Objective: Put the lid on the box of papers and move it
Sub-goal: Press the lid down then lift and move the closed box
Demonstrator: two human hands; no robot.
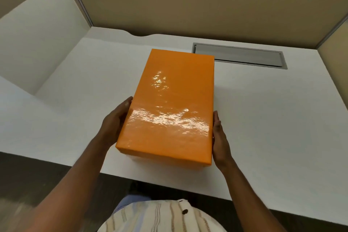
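A glossy orange lid (169, 107) covers the box, so the box body and its papers are hidden beneath it. The covered box stands lengthwise near the front middle of the white desk (273, 118). My left hand (114, 124) presses flat against its left side near the front corner. My right hand (220, 141) presses against its right side, fingers stretched along the edge. Both hands clamp the box between them.
A grey metal cable hatch (241, 55) is set into the desk behind the box on the right. Tan partition walls (207, 5) enclose the desk at the back and sides. A white rounded divider (41, 34) stands at the left. The desk's front edge lies just under the box's near end.
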